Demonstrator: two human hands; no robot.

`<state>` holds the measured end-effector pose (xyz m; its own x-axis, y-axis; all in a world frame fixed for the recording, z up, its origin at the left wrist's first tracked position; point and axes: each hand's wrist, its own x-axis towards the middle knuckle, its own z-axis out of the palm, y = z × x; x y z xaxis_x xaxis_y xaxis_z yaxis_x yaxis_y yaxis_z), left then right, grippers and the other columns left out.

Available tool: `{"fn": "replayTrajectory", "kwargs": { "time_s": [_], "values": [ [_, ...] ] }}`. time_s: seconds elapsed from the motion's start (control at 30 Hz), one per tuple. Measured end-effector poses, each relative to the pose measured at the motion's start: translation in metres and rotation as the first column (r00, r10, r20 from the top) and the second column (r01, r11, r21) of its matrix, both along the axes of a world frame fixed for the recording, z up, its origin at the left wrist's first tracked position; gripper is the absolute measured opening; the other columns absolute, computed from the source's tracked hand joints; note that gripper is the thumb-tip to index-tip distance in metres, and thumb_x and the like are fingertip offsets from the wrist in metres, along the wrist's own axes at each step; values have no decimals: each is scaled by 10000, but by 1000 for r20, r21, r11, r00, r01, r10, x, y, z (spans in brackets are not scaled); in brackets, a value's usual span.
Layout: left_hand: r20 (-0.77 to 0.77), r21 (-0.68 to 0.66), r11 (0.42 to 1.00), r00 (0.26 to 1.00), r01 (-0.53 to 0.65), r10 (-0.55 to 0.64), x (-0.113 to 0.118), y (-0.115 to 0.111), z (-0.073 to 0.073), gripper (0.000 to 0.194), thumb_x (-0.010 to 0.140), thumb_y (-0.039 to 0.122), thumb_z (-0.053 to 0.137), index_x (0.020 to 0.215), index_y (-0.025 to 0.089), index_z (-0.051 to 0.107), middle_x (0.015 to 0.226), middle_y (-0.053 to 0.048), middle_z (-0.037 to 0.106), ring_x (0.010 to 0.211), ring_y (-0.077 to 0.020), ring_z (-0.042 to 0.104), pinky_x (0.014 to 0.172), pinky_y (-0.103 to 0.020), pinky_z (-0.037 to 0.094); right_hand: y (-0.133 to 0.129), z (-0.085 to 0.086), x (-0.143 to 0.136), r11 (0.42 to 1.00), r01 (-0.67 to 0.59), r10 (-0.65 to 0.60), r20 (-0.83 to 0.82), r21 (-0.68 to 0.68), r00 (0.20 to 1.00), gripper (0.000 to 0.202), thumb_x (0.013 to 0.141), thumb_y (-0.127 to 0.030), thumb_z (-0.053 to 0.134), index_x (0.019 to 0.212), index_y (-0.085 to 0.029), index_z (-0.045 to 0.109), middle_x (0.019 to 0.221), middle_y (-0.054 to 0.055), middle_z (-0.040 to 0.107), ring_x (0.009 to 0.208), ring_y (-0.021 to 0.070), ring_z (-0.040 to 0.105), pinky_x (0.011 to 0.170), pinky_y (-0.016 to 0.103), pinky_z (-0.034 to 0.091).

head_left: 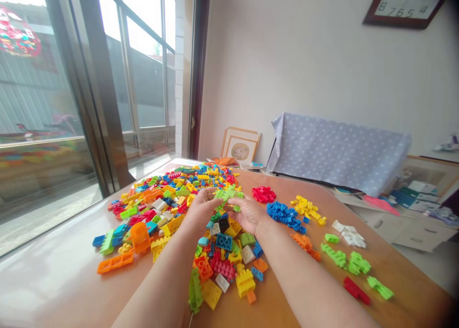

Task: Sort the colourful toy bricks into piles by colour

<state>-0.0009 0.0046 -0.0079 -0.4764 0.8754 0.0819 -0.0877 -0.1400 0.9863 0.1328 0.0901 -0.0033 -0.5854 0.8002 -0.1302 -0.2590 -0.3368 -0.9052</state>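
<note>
Both hands meet over the middle of a large pile of mixed bricks (224,242). My left hand (205,206) has its thumb and fingers closed on light green pieces (228,194). From the right, my right hand (247,213) pinches the same green cluster. Whether its pieces are joined cannot be made out. Sorted heaps lie to the right: red pieces (264,194), blue pieces (286,215), yellow pieces (307,208), orange pieces (306,246), white pieces (349,234) and light green pieces (335,255).
The brown table (272,299) has a rounded far edge. A dark red piece (356,290) lies near its right side. Larger orange pieces (115,262) are at the left. Behind stand a dotted cloth cover (337,146) and picture frames (240,148); a window is on the left.
</note>
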Motion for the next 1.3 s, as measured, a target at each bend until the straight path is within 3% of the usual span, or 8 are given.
{"fn": "replayTrajectory", "kwargs": {
  "time_s": [0.13,0.3,0.4,0.6,0.67,0.87,1.1,1.3],
  "values": [
    [49,1,998,996,-70,70,-9,5,-5,492,724,332,797,1179,213,651,1222,-112,686,919,-197,677,700,-277,471,-3,-1,-4,998,-53,51,-72,-21,996,486,643,-81,750,1077,-263,628,940,-12,749,730,161,716,636,276,582],
    [64,29,994,993,-103,101,-12,8,-8,543,666,360,861,1142,205,651,1044,-104,733,856,-222,699,701,-306,523,-2,0,-8,999,-48,47,-61,-18,997,372,751,-253,820,1063,-238,618,965,11,742,733,165,722,647,302,605],
    [30,29,992,992,-123,122,-13,9,-9,544,723,365,822,1206,200,635,1165,-130,715,976,-249,696,799,-348,546,0,0,-12,1000,19,-19,-28,0,999,308,770,-254,816,1015,-220,632,944,18,737,729,154,715,630,279,597],
    [-175,141,929,915,-342,364,-19,7,-6,440,875,416,685,1270,226,647,1394,-136,620,1295,-291,571,1055,-427,464,2,2,-14,997,77,-76,-56,8,996,289,735,-290,856,926,-225,649,898,-1,719,777,129,688,641,235,565],
    [-204,173,934,916,-313,345,-18,7,-5,455,869,455,699,1263,229,659,1354,-132,644,1268,-294,589,1037,-422,480,0,3,-15,998,58,-55,-81,27,995,319,704,-307,882,920,-232,661,924,-6,721,834,130,682,680,234,562],
    [-227,228,972,968,-52,105,-9,12,-10,483,858,462,723,1244,176,672,1176,-126,722,1091,-252,661,937,-373,517,-7,3,-19,991,19,-4,-107,133,994,344,682,-347,890,964,-251,718,952,-18,725,902,128,645,763,230,522],
    [-197,196,971,964,-138,177,-9,10,-8,425,782,456,768,1094,172,713,994,-87,730,899,-217,653,796,-329,520,-7,8,-18,950,59,-52,-29,306,998,360,673,-367,877,972,-213,747,925,-10,750,922,155,668,913,288,481],
    [-70,101,991,993,-93,100,-12,4,1,455,816,501,727,1120,165,684,951,-73,723,824,-188,646,720,-298,501,-1,7,-11,946,31,-22,-33,322,999,381,679,-372,883,997,-225,734,980,-10,748,956,163,664,876,286,492]
  ]
}}
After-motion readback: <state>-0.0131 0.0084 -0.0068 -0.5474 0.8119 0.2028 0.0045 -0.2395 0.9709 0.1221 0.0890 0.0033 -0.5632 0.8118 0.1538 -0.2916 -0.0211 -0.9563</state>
